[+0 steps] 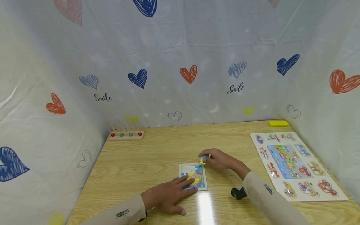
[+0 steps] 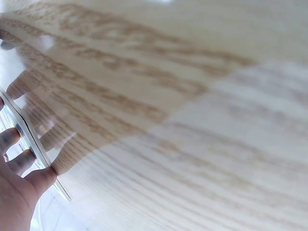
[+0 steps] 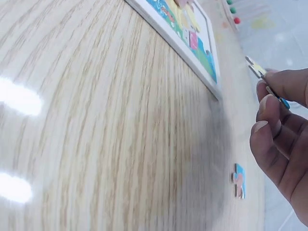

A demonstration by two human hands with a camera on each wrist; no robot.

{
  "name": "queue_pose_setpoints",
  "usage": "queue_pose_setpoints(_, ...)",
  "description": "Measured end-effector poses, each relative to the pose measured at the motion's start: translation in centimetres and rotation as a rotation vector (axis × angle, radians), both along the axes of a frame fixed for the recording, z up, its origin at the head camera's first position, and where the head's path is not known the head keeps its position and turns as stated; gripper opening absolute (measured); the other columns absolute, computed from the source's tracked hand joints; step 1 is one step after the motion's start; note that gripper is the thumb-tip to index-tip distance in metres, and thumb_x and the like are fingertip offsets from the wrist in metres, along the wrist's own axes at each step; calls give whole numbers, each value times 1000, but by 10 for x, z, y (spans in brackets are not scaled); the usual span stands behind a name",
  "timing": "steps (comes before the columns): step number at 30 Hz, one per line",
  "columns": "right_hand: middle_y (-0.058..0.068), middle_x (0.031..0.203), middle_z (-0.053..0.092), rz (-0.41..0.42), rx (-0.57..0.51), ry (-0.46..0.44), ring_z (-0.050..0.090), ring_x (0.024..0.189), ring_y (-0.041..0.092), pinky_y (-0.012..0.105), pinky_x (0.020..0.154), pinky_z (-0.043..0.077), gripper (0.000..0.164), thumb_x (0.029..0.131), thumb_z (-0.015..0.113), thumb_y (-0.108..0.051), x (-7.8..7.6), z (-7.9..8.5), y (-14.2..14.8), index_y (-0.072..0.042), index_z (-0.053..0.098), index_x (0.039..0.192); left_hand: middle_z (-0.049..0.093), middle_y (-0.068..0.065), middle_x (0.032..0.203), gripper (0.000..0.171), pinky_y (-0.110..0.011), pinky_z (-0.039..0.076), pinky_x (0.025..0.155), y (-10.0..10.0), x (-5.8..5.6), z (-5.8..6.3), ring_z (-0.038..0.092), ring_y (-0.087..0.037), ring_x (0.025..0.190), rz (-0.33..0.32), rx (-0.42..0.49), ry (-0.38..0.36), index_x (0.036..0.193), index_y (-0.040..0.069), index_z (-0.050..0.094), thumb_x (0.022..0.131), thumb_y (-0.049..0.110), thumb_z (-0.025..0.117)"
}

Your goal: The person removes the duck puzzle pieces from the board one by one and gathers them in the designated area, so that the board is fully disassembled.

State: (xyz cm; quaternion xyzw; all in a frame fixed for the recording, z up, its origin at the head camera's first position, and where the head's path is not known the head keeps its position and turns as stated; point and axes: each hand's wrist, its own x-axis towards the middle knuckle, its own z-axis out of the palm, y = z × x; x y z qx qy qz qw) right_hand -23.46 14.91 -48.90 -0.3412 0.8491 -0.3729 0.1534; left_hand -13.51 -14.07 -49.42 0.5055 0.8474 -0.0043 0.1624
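A small framed jigsaw puzzle (image 1: 205,179) lies on the table, partly filled, with a white bare area near its upper left. My left hand (image 1: 172,194) rests on its lower left part, fingers spread over the picture and the frame's edge. Just beyond the puzzle's upper right corner, my right hand (image 1: 220,160) pinches a jigsaw piece (image 3: 257,68) with yellow on it, between thumb and fingers. The fingers cover much of that piece. Below this hand, in the right wrist view, a loose blue and pink jigsaw piece (image 3: 239,181) is on the table.
A large peg puzzle board (image 1: 256,147) with vehicle shapes lies at the right. A yellow block (image 1: 278,123) sits at the back right. A wooden rack (image 1: 126,137) with pegs and red and green beads stands at the back left. Near the right forearm is a black object (image 1: 238,193).
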Motion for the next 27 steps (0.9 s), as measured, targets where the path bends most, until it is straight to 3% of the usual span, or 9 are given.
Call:
queue_pose_setpoints(8, 1, 103, 62, -73, -25, -15, 57, 94, 13, 30, 81, 51, 17, 104, 56, -15, 1, -4, 15, -9, 61, 120, 11, -5, 170, 78, -47, 37, 116, -1, 1, 0, 18, -35, 155, -14, 7, 26, 163, 29, 14, 99, 67, 37)
queue_pose_setpoints(16, 1, 101, 65, -149, -45, 7, 58, 92, 13, 27, 76, 50, 17, 103, 59, -18, 1, -9, 36, -10, 66, 116, 12, -6, 170, 78, -48, 37, 116, 0, 2, 1, 19, -36, 154, -29, -1, 45, 163, 28, 12, 100, 67, 36)
queue_pose_setpoints(20, 4, 105, 66, -174, -63, -12, 59, 91, 12, 25, 75, 51, 25, 101, 63, -22, 1, -10, 48, -6, 67, 120, 12, -7, 170, 78, -48, 37, 116, 0, 2, 2, 19, -36, 154, -29, -4, 52, 163, 28, 12, 100, 67, 36)
queue_pose_setpoints(27, 15, 108, 61, -143, -112, -93, 59, 78, 11, 24, 66, 52, 35, 97, 69, -14, 0, -13, 67, 2, 63, 127, 11, -8, 170, 79, -49, 37, 116, 0, 2, 1, 19, -37, 154, -39, -4, 51, 163, 27, 12, 100, 67, 35)
